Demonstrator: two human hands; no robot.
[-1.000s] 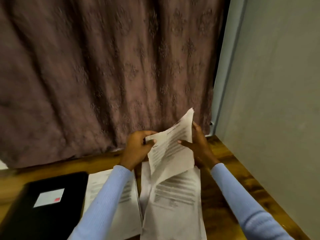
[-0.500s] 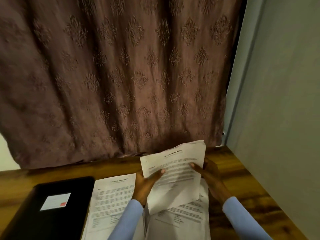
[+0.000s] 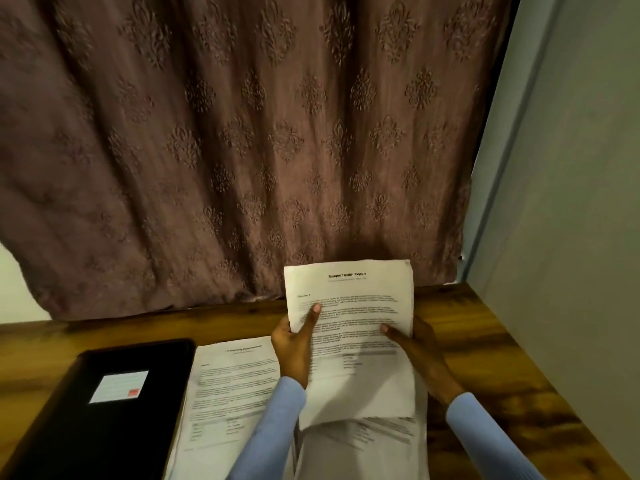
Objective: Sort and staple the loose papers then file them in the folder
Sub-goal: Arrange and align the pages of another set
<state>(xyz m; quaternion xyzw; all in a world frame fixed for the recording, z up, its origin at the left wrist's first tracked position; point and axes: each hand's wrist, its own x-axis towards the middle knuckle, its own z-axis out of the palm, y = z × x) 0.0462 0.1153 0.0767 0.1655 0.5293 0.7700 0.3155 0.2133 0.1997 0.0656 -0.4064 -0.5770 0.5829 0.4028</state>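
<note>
I hold a printed sheet headed "Sample Health Report" (image 3: 356, 327) up over the table, facing me. My left hand (image 3: 294, 344) grips its left edge with the thumb on the front. My right hand (image 3: 417, 348) grips its right edge, thumb on the text. Under the sheet lies a pile of papers (image 3: 363, 448). A second printed paper (image 3: 228, 386) lies flat to the left of my left arm. A black folder (image 3: 104, 414) with a white label lies closed at the far left. No stapler is in view.
The wooden table (image 3: 485, 358) runs to a brown patterned curtain (image 3: 263, 150) at the back and a grey wall (image 3: 571, 237) on the right. Bare wood shows to the right of the papers.
The sheet was bent and tilted between my hands; it now stands flat and facing me. My view has tilted upward, so hands and papers sit lower in the frame.
</note>
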